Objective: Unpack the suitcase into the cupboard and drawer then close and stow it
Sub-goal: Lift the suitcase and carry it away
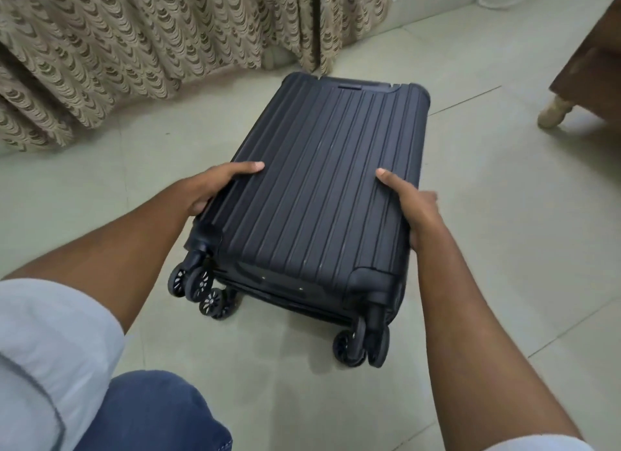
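Suitcase [322, 188], dark and ribbed, is laid flat on the tiled floor [487, 215] at the centre of the frame, shell shut, wheels [361, 346] toward the lower edge. Its two long sides are gripped by the left hand [215, 187] and right hand [415, 212], thumbs on top, probably so it can be steadied or shifted. Patterned curtain [134, 47] is seen at upper left.

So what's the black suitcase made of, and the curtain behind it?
The suitcase looks like hard plastic with a matte black finish: its shell keeps stiff, straight moulded ridges. It could be another rigid material. The curtain looks like woven fabric, beige with a brown scallop pattern, since it hangs in soft folds and bunches on the floor.
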